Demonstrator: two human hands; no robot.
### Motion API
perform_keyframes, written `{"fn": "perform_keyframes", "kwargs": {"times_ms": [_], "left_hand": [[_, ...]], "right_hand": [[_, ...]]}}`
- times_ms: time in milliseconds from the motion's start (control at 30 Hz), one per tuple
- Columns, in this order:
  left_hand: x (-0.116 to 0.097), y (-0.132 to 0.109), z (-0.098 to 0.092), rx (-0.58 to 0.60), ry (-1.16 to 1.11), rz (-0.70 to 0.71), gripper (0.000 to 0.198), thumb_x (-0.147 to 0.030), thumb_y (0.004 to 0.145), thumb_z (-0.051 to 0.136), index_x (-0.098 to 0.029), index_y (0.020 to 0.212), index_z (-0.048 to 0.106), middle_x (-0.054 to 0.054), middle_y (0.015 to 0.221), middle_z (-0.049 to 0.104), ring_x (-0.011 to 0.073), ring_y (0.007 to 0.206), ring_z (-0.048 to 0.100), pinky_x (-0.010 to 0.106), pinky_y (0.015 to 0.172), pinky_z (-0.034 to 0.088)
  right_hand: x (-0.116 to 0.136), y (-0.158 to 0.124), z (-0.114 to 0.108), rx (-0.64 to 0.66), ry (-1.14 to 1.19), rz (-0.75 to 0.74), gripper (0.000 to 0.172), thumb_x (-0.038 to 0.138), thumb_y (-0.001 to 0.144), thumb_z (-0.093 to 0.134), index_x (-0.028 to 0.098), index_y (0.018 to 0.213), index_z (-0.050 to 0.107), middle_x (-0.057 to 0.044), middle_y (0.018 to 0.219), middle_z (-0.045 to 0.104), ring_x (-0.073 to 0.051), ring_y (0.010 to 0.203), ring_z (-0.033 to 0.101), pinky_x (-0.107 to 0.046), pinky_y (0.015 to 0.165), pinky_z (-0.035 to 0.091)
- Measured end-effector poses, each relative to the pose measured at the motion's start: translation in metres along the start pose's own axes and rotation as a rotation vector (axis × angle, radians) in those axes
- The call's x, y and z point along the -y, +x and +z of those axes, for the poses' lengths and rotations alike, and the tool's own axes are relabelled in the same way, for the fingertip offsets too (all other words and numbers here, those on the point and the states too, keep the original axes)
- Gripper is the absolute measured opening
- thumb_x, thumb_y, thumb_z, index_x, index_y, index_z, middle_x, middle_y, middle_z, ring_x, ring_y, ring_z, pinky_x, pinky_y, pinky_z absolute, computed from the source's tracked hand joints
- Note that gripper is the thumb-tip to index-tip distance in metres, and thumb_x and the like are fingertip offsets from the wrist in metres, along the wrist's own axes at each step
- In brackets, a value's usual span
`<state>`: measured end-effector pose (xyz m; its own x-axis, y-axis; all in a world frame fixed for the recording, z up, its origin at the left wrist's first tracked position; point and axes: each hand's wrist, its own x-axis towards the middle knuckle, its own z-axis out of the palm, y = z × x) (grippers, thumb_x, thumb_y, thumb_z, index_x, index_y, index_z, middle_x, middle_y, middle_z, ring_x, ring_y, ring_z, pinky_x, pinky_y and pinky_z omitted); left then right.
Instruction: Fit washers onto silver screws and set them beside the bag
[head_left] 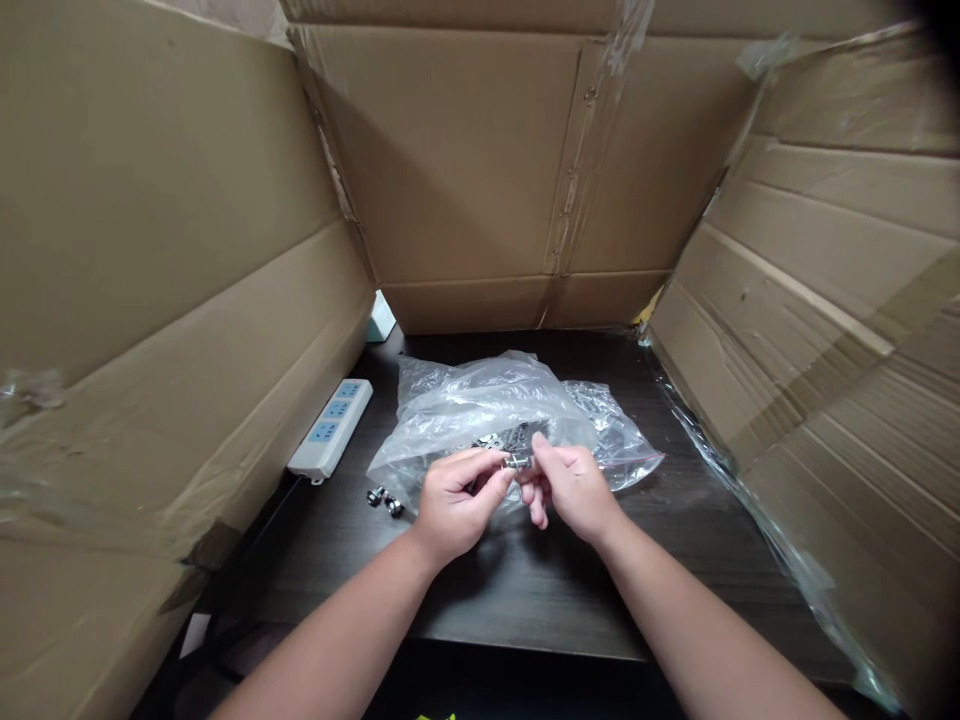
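Between my two hands is a small shiny metal part (516,462) that looks like a bolt; its finer details are too small to tell. My left hand (459,500) pinches one end between thumb and fingertips. From the other side, my right hand (571,488) has its thumb and index finger closed on the opposite end, the other fingers curled below. Both hands are just above the near edge of a clear plastic bag (480,395), whose mouth shows several small metal pieces (491,440). Left of my left hand, a few similar loose metal pieces (385,502) lie on the dark table (330,560).
Cardboard walls stand at the left (172,200), back (465,170) and right (832,300). A white power strip (330,430) lies along the left wall. A second clear bag (622,430) reaches out to the right. The table's front edge is below my forearms.
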<state>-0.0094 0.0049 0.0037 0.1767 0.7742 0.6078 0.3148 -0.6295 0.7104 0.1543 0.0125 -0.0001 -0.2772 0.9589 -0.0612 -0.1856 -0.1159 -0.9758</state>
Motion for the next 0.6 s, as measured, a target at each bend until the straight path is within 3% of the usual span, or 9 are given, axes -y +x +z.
{"fn": "perform_keyframes", "kwargs": {"times_ms": [133,200,367,600], "left_hand": [[0.0009,-0.0004,-0.0007,-0.05,-0.023,-0.028,0.01,-0.02,0.082,0.062,-0.017,0.082,0.071,0.002,0.064,0.061,0.012,0.057,0.054,0.023,0.053,0.044],[0.0013,0.0001,-0.0008,-0.059,-0.049,-0.045,0.012,-0.022,0.083,0.061,-0.017,0.083,0.072,0.003,0.067,0.063,0.0132,0.061,0.057,0.023,0.055,0.046],[-0.0004,0.0035,-0.0013,-0.001,-0.04,-0.015,0.009,-0.02,0.081,0.062,-0.017,0.079,0.07,0.0,0.059,0.056,0.0106,0.054,0.05,0.022,0.051,0.042],[0.0028,0.0048,-0.0041,0.056,0.002,-0.003,0.01,-0.017,0.08,0.062,-0.016,0.084,0.071,-0.001,0.057,0.054,0.009,0.049,0.046,0.021,0.046,0.038]], "right_hand": [[-0.0007,-0.0008,-0.0015,0.018,0.041,-0.133,0.04,0.051,0.084,0.057,0.014,0.099,0.062,-0.004,0.072,0.064,-0.014,0.056,0.065,-0.027,0.052,0.055],[0.0015,-0.0029,-0.001,0.048,0.031,-0.224,0.037,0.041,0.08,0.067,0.018,0.108,0.061,-0.004,0.082,0.066,-0.015,0.065,0.067,-0.032,0.063,0.058],[0.005,-0.0064,0.0016,-0.038,-0.111,-0.338,0.019,0.032,0.077,0.069,0.017,0.088,0.068,-0.003,0.077,0.064,-0.013,0.056,0.063,-0.029,0.056,0.055],[0.0037,-0.0076,-0.0003,0.003,-0.3,-0.388,0.022,0.035,0.088,0.056,0.017,0.081,0.066,0.0,0.062,0.059,-0.012,0.052,0.058,-0.027,0.055,0.05]]}}
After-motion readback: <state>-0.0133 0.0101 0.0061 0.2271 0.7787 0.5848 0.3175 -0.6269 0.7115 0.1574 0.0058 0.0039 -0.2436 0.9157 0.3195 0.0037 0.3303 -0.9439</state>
